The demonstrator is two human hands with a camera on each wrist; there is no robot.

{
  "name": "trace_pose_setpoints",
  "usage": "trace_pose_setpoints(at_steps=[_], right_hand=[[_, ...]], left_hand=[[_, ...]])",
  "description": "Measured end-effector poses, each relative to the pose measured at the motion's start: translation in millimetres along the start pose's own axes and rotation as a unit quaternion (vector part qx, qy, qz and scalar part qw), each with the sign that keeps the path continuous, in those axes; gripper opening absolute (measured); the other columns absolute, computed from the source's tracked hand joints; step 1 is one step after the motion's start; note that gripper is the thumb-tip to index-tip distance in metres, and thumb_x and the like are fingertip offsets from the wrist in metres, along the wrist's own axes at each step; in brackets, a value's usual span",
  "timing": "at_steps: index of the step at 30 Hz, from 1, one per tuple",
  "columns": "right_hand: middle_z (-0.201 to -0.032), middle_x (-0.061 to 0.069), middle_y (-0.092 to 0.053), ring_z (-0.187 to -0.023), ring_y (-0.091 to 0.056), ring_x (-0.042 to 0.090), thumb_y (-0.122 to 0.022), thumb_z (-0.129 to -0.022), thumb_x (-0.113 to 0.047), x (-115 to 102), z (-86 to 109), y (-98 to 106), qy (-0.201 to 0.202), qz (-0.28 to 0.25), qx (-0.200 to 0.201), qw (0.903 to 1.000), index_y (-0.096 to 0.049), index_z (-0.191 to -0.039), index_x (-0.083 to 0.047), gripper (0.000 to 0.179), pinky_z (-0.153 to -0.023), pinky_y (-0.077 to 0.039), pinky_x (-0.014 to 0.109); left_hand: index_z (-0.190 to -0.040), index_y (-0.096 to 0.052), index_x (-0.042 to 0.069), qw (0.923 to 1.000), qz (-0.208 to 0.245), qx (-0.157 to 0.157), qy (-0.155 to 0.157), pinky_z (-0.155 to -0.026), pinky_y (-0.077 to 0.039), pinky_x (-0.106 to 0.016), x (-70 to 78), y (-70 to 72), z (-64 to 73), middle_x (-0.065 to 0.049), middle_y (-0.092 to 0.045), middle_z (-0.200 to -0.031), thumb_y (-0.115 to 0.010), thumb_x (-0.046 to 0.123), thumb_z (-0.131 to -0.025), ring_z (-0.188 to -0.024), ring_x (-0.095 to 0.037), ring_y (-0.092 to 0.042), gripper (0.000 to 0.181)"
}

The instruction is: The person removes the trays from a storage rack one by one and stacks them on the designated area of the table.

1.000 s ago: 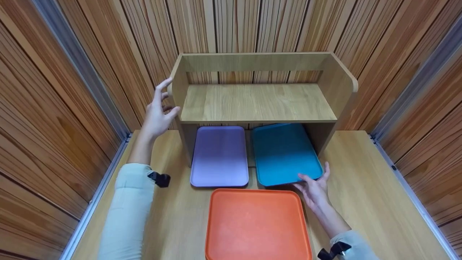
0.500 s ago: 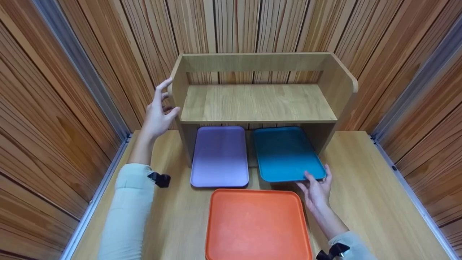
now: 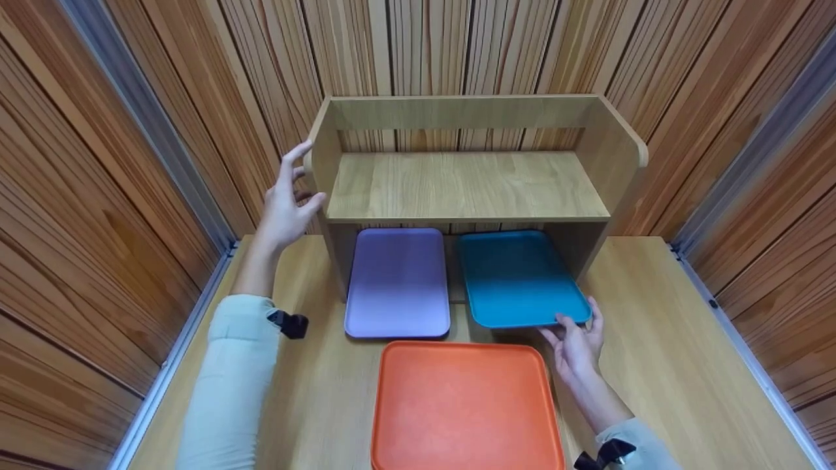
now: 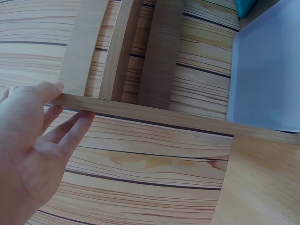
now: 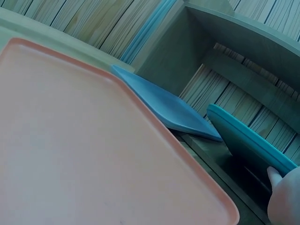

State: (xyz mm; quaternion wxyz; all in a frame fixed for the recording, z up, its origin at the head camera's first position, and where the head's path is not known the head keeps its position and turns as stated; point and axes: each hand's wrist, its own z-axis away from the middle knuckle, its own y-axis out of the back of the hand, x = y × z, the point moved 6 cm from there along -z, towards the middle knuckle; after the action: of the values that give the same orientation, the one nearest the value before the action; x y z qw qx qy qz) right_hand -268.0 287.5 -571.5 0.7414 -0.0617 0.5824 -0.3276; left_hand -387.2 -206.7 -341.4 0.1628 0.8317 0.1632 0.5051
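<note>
A two-tier wooden desk shelf (image 3: 470, 186) stands against the back wall. My left hand (image 3: 287, 202) holds its left side panel (image 4: 140, 111), thumb on one face and fingers on the other. A teal tray (image 3: 522, 277) reaches into the right of the lower tier. My right hand (image 3: 578, 349) pinches its front right corner, thumb on top and fingers underneath. In the right wrist view the teal tray (image 5: 248, 138) has its underside showing, with a dark gap below its front. Left of it, a purple tray (image 3: 397, 284) lies partly in the same tier.
A larger orange tray (image 3: 467, 405) lies on the wooden table (image 3: 679, 365), in front of the other two trays and close to my right wrist. Wood-panelled walls (image 3: 117, 196) enclose the table at the back and both sides.
The teal tray has turned straighter, its front edge shifting slightly right and farther back. My right hand has moved a little right with it. My left hand and the other trays stay put.
</note>
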Motion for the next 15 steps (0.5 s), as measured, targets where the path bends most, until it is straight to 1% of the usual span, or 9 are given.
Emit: trace_pose_setpoints(at_steps=[3, 8, 12, 14, 15], right_hand=[[-0.192, 0.002, -0.001, -0.144, -0.056, 0.019, -0.043, -0.119, -0.008, -2.4, 0.9, -0.9, 0.0, -0.01, -0.003, 0.9999, -0.003, -0.178, -0.052, 0.084, -0.114, -0.06, 0.035], [-0.192, 0.002, 0.0, -0.139, -0.059, 0.016, -0.043, -0.119, -0.008, -5.1, 3.7, -1.3, -0.006, -0.019, -0.008, 0.9998, -0.005, -0.177, -0.055, 0.084, -0.11, -0.063, 0.031], [-0.192, 0.002, 0.0, -0.131, -0.063, 0.012, -0.043, -0.119, -0.009, -6.9, 7.2, -1.7, -0.01, -0.027, -0.012, 0.9995, -0.006, -0.177, -0.055, 0.083, -0.11, -0.063, 0.031], [-0.191, 0.002, -0.003, -0.125, -0.067, 0.011, -0.043, -0.119, -0.008, -7.1, 8.5, -2.0, -0.011, -0.03, -0.015, 0.9994, -0.007, -0.177, -0.054, 0.082, -0.108, -0.065, 0.031], [-0.19, 0.003, -0.006, -0.12, -0.069, 0.01, -0.044, -0.119, -0.008, -7.4, 9.5, -2.5, -0.01, -0.032, -0.015, 0.9993, -0.008, -0.178, -0.054, 0.082, -0.107, -0.066, 0.03]], left_hand=[[-0.177, -0.027, 0.028, 1.0, 0.001, 0.001, -0.003, -0.132, -0.048, -0.064, 0.0, -0.6, 0.4, -0.009, -0.025, -0.188, -0.064, -0.003, -0.11, -0.169, -0.039, -0.04, 0.082], [-0.177, -0.027, 0.03, 1.0, -0.001, 0.001, 0.0, -0.132, -0.048, -0.063, -0.5, -1.7, 1.4, -0.006, -0.023, -0.189, -0.064, -0.003, -0.11, -0.169, -0.038, -0.04, 0.083], [-0.176, -0.029, 0.031, 0.9999, -0.009, 0.01, 0.004, -0.129, -0.051, -0.063, -1.2, -2.0, 1.3, -0.011, -0.025, -0.188, -0.064, -0.003, -0.109, -0.168, -0.038, -0.041, 0.083], [-0.176, -0.03, 0.032, 0.9997, -0.014, 0.02, 0.003, -0.125, -0.055, -0.062, -1.5, -2.0, 0.8, -0.015, -0.03, -0.186, -0.064, -0.003, -0.109, -0.167, -0.038, -0.044, 0.083], [-0.176, -0.031, 0.032, 0.9995, -0.019, 0.025, 0.001, -0.122, -0.057, -0.062, -1.5, -1.9, 0.8, -0.017, -0.033, -0.184, -0.064, -0.004, -0.108, -0.166, -0.038, -0.045, 0.083]])
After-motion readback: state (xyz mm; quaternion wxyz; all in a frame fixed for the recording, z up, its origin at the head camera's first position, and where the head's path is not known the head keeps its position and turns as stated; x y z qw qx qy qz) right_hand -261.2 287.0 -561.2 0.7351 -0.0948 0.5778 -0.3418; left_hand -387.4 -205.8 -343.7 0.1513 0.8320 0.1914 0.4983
